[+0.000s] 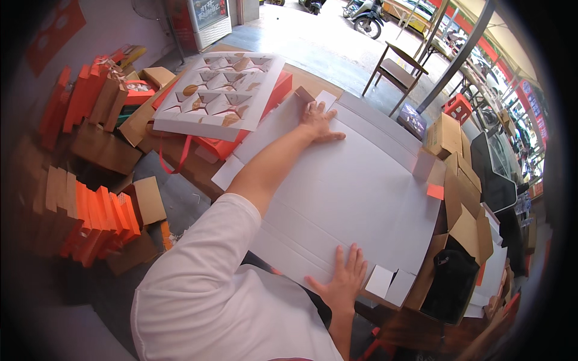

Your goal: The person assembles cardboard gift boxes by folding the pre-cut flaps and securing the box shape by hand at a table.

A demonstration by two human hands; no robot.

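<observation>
A large white cardboard sheet (361, 186) with crease lines and corner flaps lies unfolded before me. My left hand (322, 123) reaches across to its far left corner, palm down with fingers spread, beside a raised flap (304, 95) and a small white tab. My right hand (343, 280) rests open on the near edge, close to two small white flaps (390, 283) at the near right corner. Neither hand holds anything. To the left, a white divider tray (211, 96) with folded square compartments and brownish-gold patches lies over red boxes (278, 90).
Stacked red and orange boxes (99, 219) stand at the left. Opened brown cartons (463, 222) crowd the right side, one with a black bag (448, 286). A red ribbon (176, 159) hangs beside the tray. Beyond the table stand a wooden chair (394, 69) and a red stool (457, 108).
</observation>
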